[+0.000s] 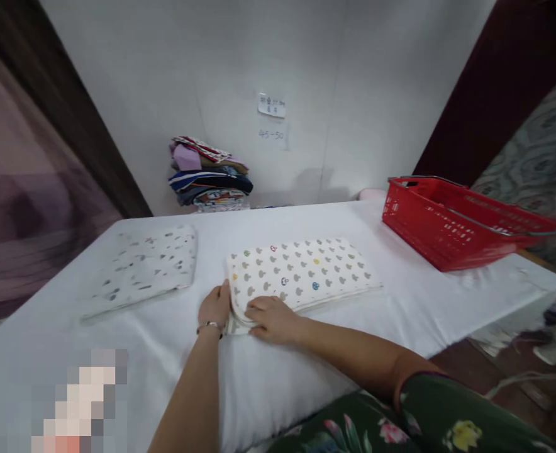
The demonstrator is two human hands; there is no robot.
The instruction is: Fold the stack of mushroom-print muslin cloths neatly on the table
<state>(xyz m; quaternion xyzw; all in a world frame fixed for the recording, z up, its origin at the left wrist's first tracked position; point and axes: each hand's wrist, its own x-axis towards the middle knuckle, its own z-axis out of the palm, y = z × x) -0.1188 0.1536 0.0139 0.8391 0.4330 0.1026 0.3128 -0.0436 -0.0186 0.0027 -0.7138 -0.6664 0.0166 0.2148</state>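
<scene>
The folded white cloth with the grey mushroom print [306, 270] lies flat at the middle of the white-covered table [410, 308], its near left corner under the hands. The left hand [215, 306] lies along the cloth's left edge, fingers pointing to the far side; whether they pinch the layers I cannot tell. The right hand [274, 319] rests palm down with bent fingers on the near edge, and its grip is likewise unclear. At that corner an under layer shows past the rounded upper one, so the likeliest fault is a crooked edge, caused by the upper layers sliding while the lower stay put. Uneven pressure from the two hands could also skew the whole bundle or raise a crease, since the table cover looks soft and rumpled nearby. To the left, well apart, lies another folded printed cloth [148, 267]; a wide sweep of the left arm might disturb it. The red basket [424, 229] stands far right, near the table's edge, where a knock could tip it
</scene>
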